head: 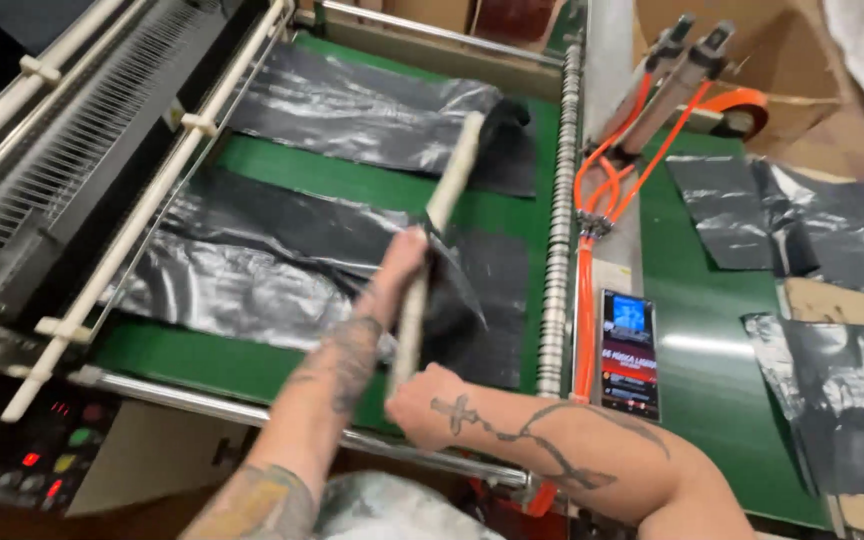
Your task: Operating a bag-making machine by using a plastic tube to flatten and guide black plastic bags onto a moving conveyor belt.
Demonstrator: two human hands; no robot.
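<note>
Your right hand [420, 398] has its fingers curled tight around the lower end of a pale wooden stick [439, 215], near your body. Your left hand [399, 262] sits higher up the same stick, about halfway along; its fingers seem wrapped around the shaft, though blur keeps you from seeing each one clearly. Both of your forearms are tattooed and cross low in the view.

The stick runs up and away from you at a slight slant, and its far end lies over the upper black plastic sheet [372, 115]. Under your left hand, a fold of the lower black plastic sheet [252, 265] is bunched against the stick. Both sheets lie flat on the green machine bed [352, 185], one beyond the other with a green strip between them.

To the right, a ridged metal roller [557, 240] runs along the bed's edge. Just beyond it hang orange hoses [592, 200], and a phone [629, 352] with a lit screen lies on the green side table [707, 370]. More black plastic pieces [802, 230] lie further right. At lower left sits a control panel [37, 450] with red lights.
</note>
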